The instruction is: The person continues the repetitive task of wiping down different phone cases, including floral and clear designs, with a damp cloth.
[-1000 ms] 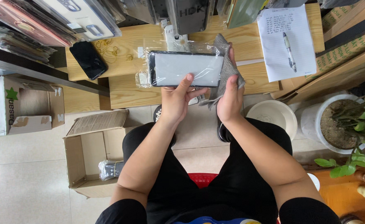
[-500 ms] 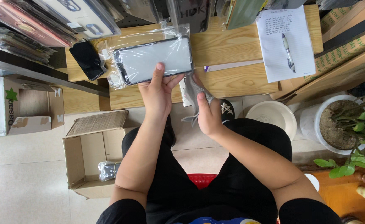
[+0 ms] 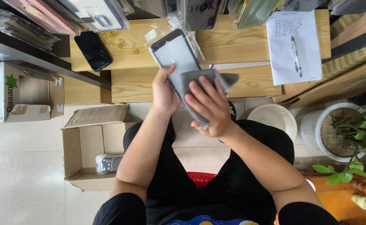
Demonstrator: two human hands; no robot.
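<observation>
Holding a black-framed rectangular phone with a pale grey screen (image 3: pixel 175 54) by its lower left edge, the left hand (image 3: pixel 165 89) has its grip clamped on it, thumb lying on the glass. The phone tilts with its top toward 11 o'clock, raised above the light wooden tabletop (image 3: pixel 241 41) near the middle of the view. At 4 o'clock from the phone, the right hand (image 3: pixel 210 106) presses a soft grey cleaning cloth (image 3: pixel 208 77) against the lower part of the screen, fingers spread flat over the cloth and closed down on it; one corner of the cloth sticks out toward 3 o'clock.

At 9 o'clock from the raised phone, a second black phone with a dark screen (image 3: pixel 93 51) lies flat on the tabletop, a few thin rubber bands (image 3: pixel 118 41) just beside it. At 3 o'clock, a white sheet of handwritten paper (image 3: pixel 294 46) carries a pen (image 3: pixel 296 56). On the tiled floor at 7 o'clock stands an open brown cardboard box (image 3: pixel 89 146). At 4 o'clock sit a white round bowl (image 3: pixel 272 118) and a white pot with a green plant (image 3: pixel 337 133).
</observation>
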